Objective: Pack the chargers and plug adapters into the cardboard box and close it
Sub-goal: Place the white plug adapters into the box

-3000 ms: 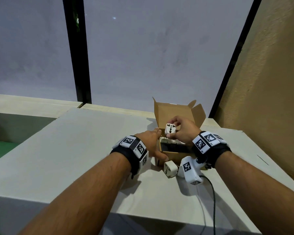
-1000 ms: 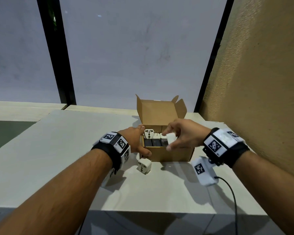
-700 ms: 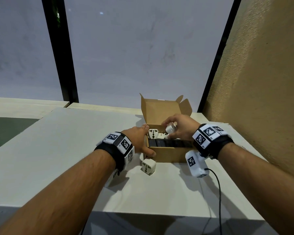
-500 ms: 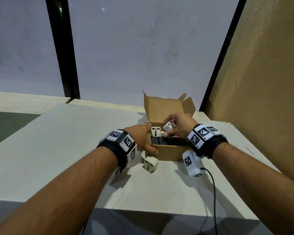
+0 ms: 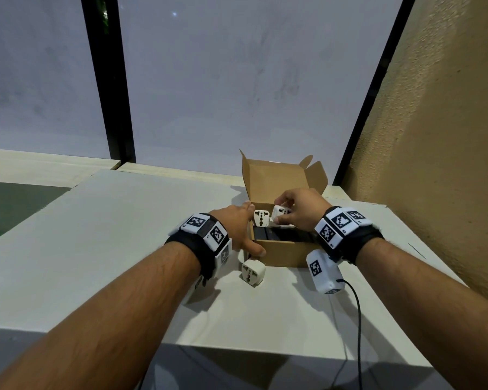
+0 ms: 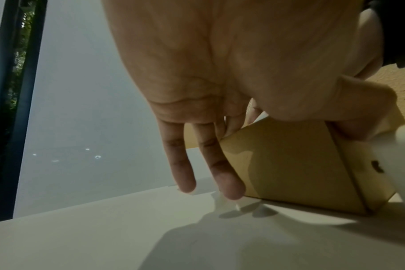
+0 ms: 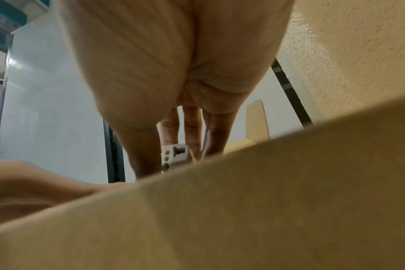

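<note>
The right hand (image 5: 300, 211) pinches a white plug adapter (image 5: 281, 212) over the open cardboard box (image 5: 286, 250), beside another adapter (image 5: 261, 218) standing inside. The left hand (image 5: 237, 229) braces the box's left wall, thumb on the front corner, fingers straight down its side. One more adapter (image 5: 253, 272) waits on the table (image 5: 96, 235) (just in front of the box). The risk, I judge: the held adapter may jam against its neighbour and stop the lid (image 5: 271, 181) from closing. A second ago this adapter hung nearer the front; now it sits deeper.
</note>
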`<state>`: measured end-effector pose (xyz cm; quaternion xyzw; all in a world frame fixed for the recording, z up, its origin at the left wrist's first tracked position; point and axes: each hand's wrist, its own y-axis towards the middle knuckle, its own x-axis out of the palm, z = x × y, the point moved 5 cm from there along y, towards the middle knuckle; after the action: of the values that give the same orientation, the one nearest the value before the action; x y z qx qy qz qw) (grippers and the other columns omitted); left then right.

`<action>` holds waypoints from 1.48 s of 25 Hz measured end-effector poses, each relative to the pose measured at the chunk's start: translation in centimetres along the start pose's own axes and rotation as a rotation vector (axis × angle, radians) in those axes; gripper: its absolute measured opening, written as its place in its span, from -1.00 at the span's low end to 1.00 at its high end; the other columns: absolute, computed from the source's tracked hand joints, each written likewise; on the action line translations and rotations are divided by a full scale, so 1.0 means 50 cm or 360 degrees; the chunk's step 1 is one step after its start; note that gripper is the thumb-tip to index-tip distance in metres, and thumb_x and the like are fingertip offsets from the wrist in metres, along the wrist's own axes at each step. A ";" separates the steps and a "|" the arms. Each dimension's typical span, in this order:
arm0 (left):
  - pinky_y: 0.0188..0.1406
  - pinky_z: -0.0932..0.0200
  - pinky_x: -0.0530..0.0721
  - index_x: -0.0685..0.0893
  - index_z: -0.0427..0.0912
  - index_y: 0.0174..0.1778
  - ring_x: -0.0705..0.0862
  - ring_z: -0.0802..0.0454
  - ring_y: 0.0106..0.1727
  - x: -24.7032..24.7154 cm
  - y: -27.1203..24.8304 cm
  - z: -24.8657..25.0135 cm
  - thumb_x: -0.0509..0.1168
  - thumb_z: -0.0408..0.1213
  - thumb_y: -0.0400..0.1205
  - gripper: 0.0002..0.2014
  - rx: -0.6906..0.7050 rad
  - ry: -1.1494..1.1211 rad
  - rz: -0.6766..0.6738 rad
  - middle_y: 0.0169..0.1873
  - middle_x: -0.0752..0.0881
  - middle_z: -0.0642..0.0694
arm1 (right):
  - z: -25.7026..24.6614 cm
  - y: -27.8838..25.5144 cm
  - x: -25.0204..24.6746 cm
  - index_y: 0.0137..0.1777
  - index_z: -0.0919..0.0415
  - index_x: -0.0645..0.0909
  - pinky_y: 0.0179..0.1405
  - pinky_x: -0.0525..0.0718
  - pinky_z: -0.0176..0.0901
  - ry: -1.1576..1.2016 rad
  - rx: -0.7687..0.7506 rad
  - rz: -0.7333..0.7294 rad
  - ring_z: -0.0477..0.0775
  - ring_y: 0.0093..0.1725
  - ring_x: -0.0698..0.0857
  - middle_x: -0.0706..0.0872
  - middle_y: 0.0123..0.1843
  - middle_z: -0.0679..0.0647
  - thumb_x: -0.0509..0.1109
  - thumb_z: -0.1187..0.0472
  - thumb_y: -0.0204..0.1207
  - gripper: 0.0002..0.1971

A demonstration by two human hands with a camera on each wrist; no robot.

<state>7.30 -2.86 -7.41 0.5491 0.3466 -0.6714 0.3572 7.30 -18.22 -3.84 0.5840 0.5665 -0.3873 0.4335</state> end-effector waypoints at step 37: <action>0.32 -0.08 0.60 0.20 -0.07 0.65 0.56 -0.12 0.40 0.006 0.012 -0.004 0.49 0.29 0.30 0.07 0.0053 0.0071 0.0011 0.64 0.27 0.00 | -0.109 -0.248 0.080 0.55 -0.13 0.32 0.16 0.66 0.01 -0.0553 -0.0898 -0.0417 0.03 0.41 0.50 0.39 0.56 -0.15 0.31 0.01 0.59 -0.47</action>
<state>7.89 -3.02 -7.76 0.5710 0.3413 -0.6634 0.3426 -5.05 -12.00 -6.66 0.2893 0.6390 -0.3614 0.6142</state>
